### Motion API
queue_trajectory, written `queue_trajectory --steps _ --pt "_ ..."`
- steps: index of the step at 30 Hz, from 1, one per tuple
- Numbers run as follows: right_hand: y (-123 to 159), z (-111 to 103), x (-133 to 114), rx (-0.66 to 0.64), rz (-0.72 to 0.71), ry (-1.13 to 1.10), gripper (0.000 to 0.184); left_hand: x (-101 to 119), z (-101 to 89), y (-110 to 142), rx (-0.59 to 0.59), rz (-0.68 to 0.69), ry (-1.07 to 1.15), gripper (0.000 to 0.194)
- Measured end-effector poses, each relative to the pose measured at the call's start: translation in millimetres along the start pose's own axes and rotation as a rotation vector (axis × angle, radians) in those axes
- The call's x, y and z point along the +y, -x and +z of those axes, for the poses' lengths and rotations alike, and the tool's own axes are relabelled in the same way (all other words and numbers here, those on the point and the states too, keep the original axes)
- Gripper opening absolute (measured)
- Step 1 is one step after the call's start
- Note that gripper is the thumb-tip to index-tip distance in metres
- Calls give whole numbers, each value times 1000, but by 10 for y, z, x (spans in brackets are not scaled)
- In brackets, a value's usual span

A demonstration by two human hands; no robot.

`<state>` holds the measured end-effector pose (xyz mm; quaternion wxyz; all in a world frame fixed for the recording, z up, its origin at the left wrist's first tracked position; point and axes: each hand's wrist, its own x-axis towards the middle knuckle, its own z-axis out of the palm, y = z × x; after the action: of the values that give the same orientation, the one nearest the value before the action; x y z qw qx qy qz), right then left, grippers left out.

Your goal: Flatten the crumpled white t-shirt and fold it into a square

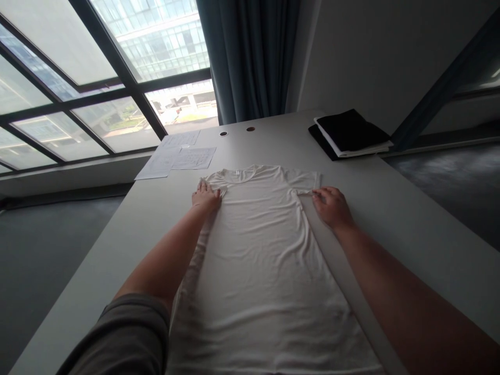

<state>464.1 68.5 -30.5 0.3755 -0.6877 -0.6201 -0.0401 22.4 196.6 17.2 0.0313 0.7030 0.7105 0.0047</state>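
A white T-shirt (258, 250) lies spread flat on the long white table (410, 224), neck hole toward the far end. My left hand (205, 198) rests on the shirt's left sleeve, fingers pinching the fabric near its edge. At the right sleeve, my right hand (332, 205) pinches the hem with its fingertips. Both forearms stretch along the shirt's sides.
Several printed paper sheets (175, 156) lie at the table's far left. A folded stack of black and white garments (349, 133) sits at the far right. Two round cable holes (236, 131) mark the far edge. Beyond are large windows and a dark curtain (250, 57).
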Motion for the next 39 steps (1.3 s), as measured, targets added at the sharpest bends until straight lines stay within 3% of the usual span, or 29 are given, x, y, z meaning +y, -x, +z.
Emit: queue_trajectory --steps 4,10,15,24,27,30,33,36,39 --pt "2 -25 -30 -36 12 12 36 -51 -24 -209 32 87 -32 72" --pt "3 -51 -39 -79 -8 32 37 -287 33 -388 5 -61 21 76" --pt "10 -64 -54 -110 -15 52 38 -441 90 -398 44 -119 73 79" --pt "30 -73 -72 -152 -34 113 46 -473 65 -374 105 -156 96 80" --pt "-5 -89 -190 -172 -80 149 52 -456 54 -327 190 -55 54 77" --pt "-76 -73 -370 -255 -144 185 56 -428 69 -325 149 26 23 74" --pt "-133 -32 -502 -398 -170 246 59 -435 86 -375 54 -22 31 78" --pt "-141 4 -515 -527 -135 306 61 -481 84 -422 37 -34 32 83" --pt "-125 14 -469 -552 -92 332 64 -531 69 -445 12 -30 22 85"
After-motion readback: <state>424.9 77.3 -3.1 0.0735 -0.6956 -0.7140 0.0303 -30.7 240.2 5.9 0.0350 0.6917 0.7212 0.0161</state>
